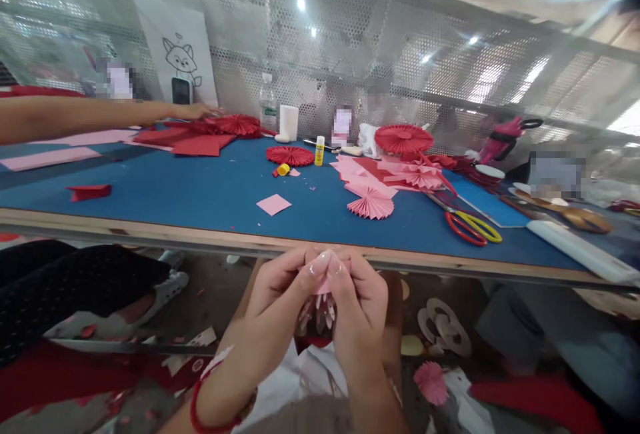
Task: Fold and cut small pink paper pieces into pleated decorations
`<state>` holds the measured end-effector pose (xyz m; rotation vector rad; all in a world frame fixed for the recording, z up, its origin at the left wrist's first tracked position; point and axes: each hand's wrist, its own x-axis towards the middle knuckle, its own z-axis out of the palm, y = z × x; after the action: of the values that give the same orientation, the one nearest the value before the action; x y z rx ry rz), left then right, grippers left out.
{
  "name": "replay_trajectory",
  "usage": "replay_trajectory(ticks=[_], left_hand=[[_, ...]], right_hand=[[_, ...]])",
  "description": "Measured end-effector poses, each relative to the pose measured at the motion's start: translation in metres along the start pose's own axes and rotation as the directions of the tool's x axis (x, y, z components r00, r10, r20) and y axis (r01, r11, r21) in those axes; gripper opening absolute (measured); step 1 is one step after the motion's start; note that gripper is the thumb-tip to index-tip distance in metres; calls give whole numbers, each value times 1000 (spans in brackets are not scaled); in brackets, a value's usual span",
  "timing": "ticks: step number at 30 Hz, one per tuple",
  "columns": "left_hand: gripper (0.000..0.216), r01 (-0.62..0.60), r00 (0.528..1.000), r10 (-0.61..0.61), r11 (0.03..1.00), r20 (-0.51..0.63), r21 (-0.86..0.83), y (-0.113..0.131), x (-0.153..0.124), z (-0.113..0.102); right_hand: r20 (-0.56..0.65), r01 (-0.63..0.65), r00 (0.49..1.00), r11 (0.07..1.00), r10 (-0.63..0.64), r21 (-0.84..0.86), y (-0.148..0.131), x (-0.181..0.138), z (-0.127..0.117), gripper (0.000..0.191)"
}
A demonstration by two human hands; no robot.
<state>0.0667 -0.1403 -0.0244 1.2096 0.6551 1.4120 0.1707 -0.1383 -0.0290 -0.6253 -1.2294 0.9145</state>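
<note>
Lower centre of frame | your left hand [273, 311] and right hand [361, 317] closed, fingertips [320, 264] gripping a pleated pink paper fan [324, 282] | paper lies between them, below the pale wooden table edge [250, 237], apparently pinched to keep folds gathered | blue cutting mat [200, 197] beyond bears a red pleated paper rosette [290, 155]

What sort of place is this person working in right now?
Likely a paper-craft workshop: the left hand and right hand hold pink paper at a blue-topped workbench bearing red pleated paper fans, red-and-yellow scissors and a glue stick.
</note>
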Motion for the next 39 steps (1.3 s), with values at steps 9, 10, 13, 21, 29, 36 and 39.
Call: replay_trajectory(ticks=[9,10,13,21,29,36,39], left_hand=[[38,50,993,-72,972,-90,-231,15,-14,10],[39,21,990,-55,966,-126,-256,18,-14,10],[42,-70,973,22,977,-231,-203,27,-14,7],[45,22,986,-27,999,-167,-33,18,-14,0],[39,40,990,6,947,-142,319,14,-6,-22],[29,46,931,160,839,-327,543,16,0,-61],[23,22,918,213,814,-334,581,14,2,-66]], right_hand=[[-148,-16,988,975,50,220,-8,-14,6,40],[-199,17,979,970,33,242,-10,-12,4,41],[-264,63,964,970,1,235,-17,-10,-3,42],[-120,-83,987,974,110,211,-10,-8,-8,40],[-145,-87,988,968,54,-235,1,6,-39,39],[-162,20,951,574,-264,-819,-3,84,-127,21],[-209,30,903,540,-376,-841,2,83,-132,32]])
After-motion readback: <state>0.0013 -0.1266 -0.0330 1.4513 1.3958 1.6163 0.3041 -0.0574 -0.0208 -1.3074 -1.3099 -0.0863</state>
